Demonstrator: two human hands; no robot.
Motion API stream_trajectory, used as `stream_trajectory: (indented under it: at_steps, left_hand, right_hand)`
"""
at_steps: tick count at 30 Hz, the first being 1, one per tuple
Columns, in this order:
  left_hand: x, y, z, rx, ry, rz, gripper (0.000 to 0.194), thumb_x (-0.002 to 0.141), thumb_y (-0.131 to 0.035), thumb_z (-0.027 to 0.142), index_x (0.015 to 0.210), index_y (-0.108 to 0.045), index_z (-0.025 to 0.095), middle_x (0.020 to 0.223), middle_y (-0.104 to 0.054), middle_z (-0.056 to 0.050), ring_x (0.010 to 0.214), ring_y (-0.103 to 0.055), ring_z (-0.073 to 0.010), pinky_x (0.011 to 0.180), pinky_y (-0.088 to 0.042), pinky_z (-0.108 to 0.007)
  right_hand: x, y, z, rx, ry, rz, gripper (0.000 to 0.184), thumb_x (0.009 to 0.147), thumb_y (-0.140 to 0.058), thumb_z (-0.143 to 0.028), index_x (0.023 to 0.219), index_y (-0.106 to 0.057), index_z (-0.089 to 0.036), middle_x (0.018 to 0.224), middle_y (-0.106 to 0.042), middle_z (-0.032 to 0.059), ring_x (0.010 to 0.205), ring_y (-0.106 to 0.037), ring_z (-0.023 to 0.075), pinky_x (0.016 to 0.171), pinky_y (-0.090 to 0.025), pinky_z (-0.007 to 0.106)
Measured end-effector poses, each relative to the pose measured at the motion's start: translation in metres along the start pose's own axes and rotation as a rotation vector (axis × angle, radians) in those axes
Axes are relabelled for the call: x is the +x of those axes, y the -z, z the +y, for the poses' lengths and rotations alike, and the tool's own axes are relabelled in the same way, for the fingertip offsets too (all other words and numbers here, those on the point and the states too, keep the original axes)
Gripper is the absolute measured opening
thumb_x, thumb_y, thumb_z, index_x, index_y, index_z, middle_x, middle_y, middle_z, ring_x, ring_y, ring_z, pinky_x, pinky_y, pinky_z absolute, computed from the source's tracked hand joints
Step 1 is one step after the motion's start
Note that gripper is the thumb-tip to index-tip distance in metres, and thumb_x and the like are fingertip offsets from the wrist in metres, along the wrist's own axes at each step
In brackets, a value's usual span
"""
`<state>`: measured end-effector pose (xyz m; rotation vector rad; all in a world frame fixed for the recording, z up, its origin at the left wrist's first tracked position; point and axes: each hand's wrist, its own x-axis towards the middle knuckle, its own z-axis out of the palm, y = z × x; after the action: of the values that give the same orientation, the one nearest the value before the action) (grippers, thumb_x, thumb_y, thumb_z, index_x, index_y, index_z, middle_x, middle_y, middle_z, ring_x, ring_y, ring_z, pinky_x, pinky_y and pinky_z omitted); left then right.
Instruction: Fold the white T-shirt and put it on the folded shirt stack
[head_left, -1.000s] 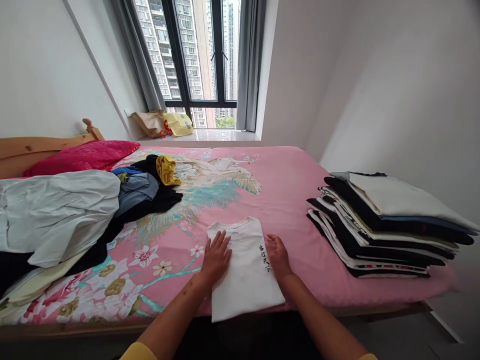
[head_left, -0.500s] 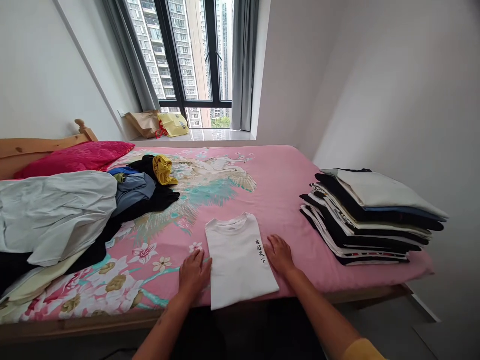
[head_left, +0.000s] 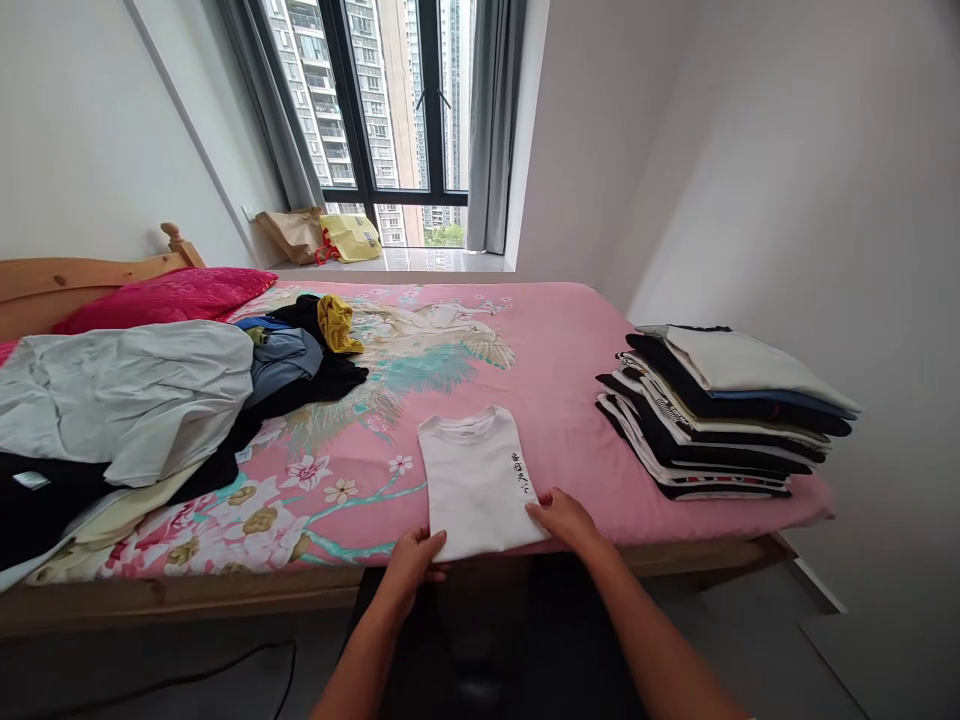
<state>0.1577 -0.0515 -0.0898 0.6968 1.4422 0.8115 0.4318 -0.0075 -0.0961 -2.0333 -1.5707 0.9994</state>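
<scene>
A folded white T-shirt (head_left: 478, 480) with small black lettering lies at the near edge of the pink flowered bed (head_left: 555, 350). My left hand (head_left: 412, 565) grips its near left corner, fingers curled around the hem. At the near right corner my right hand (head_left: 564, 516) rests with its fingers closed on the edge of the cloth. Both forearms reach in from below.
A stack of folded shirts (head_left: 720, 410) sits on the bed's right end. A heap of unfolded clothes (head_left: 150, 410) covers the left side, with a magenta pillow (head_left: 165, 296) behind. Paper bags (head_left: 322, 235) stand on the window sill. A wall runs close on the right.
Both hands slid from the middle of the shirt down to its near corners and closed on the hem. The camera drew back from the bed.
</scene>
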Motion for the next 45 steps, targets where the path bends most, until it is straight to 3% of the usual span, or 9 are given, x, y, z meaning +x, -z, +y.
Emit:
stream_trajectory:
  at_steps: [4, 8, 12, 16, 22, 26, 34, 39, 45]
  left_hand:
    - [-0.011, 0.011, -0.024, -0.049, 0.016, -0.118, 0.037, 0.069, -0.072, 0.035, 0.095, -0.057, 0.012, 0.068, -0.062, -0.002, 0.048, -0.056, -0.0098, 0.041, -0.043, -0.018]
    - [-0.018, 0.024, -0.048, -0.147, 0.069, -0.235, 0.044, 0.062, -0.077, 0.041, 0.09, -0.055, 0.014, 0.069, -0.064, -0.001, 0.054, -0.059, -0.0108, 0.047, -0.045, -0.019]
    - [-0.014, 0.028, -0.031, -0.256, 0.059, -0.273, 0.039, 0.067, -0.074, 0.041, 0.091, -0.056, 0.015, 0.083, -0.068, -0.005, 0.069, -0.064, -0.0142, 0.063, -0.051, -0.025]
    - [0.003, 0.03, 0.002, -0.261, 0.061, -0.302, 0.033, 0.076, -0.066, 0.038, 0.098, -0.059, 0.014, 0.095, -0.068, -0.011, 0.082, -0.066, -0.0192, 0.074, -0.052, -0.028]
    - [0.041, 0.024, 0.032, -0.249, 0.126, -0.171, 0.018, 0.077, -0.061, 0.024, 0.091, -0.059, 0.013, 0.085, -0.068, -0.01, 0.073, -0.066, -0.0185, 0.069, -0.053, -0.029]
    - [0.056, 0.018, 0.038, -0.236, 0.109, -0.066, 0.012, 0.075, -0.059, 0.015, 0.087, -0.058, 0.015, 0.074, -0.067, -0.005, 0.06, -0.063, -0.0139, 0.06, -0.052, -0.024]
    - [0.049, 0.019, 0.029, -0.273, 0.056, -0.064, 0.015, 0.076, -0.061, 0.022, 0.09, -0.059, 0.015, 0.08, -0.069, -0.006, 0.066, -0.065, -0.0144, 0.062, -0.052, -0.024]
    - [0.048, 0.017, 0.033, -0.261, 0.079, -0.052, 0.025, 0.079, -0.059, 0.036, 0.09, -0.06, 0.014, 0.086, -0.069, -0.011, 0.071, -0.066, -0.0182, 0.063, -0.054, -0.028]
    - [0.056, 0.01, 0.03, -0.217, 0.065, 0.044, 0.018, 0.078, -0.06, 0.028, 0.09, -0.058, 0.015, 0.079, -0.068, -0.008, 0.065, -0.065, -0.0173, 0.061, -0.053, -0.028]
  right_hand:
    - [-0.016, -0.005, 0.012, 0.11, -0.004, -0.114, 0.02, 0.068, -0.06, -0.036, 0.066, -0.056, -0.017, 0.067, -0.06, 0.0024, 0.063, -0.053, 0.0143, 0.055, -0.033, 0.023]
    - [-0.038, -0.008, 0.025, 0.269, -0.031, -0.251, 0.024, 0.072, -0.057, -0.038, 0.079, -0.058, -0.016, 0.068, -0.061, 0.0007, 0.057, -0.052, 0.0114, 0.049, -0.036, 0.021]
    - [-0.035, -0.006, 0.017, 0.593, -0.05, -0.371, 0.034, 0.075, -0.06, -0.045, 0.089, -0.06, -0.015, 0.079, -0.065, 0.0033, 0.064, -0.057, 0.0123, 0.053, -0.043, 0.021]
    - [-0.007, -0.01, -0.004, 0.815, -0.132, -0.343, 0.025, 0.076, -0.062, -0.038, 0.087, -0.061, -0.015, 0.075, -0.066, 0.0041, 0.061, -0.059, 0.013, 0.053, -0.046, 0.024]
    - [0.034, -0.016, -0.022, 0.923, -0.179, -0.269, 0.009, 0.076, -0.06, -0.021, 0.083, -0.059, -0.015, 0.07, -0.065, 0.0024, 0.056, -0.059, 0.0116, 0.053, -0.048, 0.024]
    - [0.037, -0.008, -0.022, 0.999, -0.206, -0.306, 0.016, 0.082, -0.052, -0.029, 0.085, -0.059, -0.015, 0.074, -0.067, 0.0047, 0.059, -0.061, 0.0132, 0.055, -0.051, 0.026]
    - [0.032, -0.011, -0.015, 1.024, -0.188, -0.336, 0.011, 0.078, -0.057, -0.022, 0.087, -0.06, -0.015, 0.075, -0.068, 0.0043, 0.061, -0.063, 0.0131, 0.056, -0.052, 0.024]
    - [0.036, -0.014, -0.013, 1.029, -0.201, -0.326, 0.026, 0.081, -0.056, -0.039, 0.09, -0.06, -0.015, 0.078, -0.068, 0.0057, 0.064, -0.064, 0.0154, 0.055, -0.052, 0.027]
    - [0.043, -0.02, -0.016, 1.018, -0.257, -0.237, 0.02, 0.081, -0.056, -0.032, 0.09, -0.058, -0.014, 0.068, -0.067, 0.0039, 0.054, -0.061, 0.0139, 0.049, -0.05, 0.024]
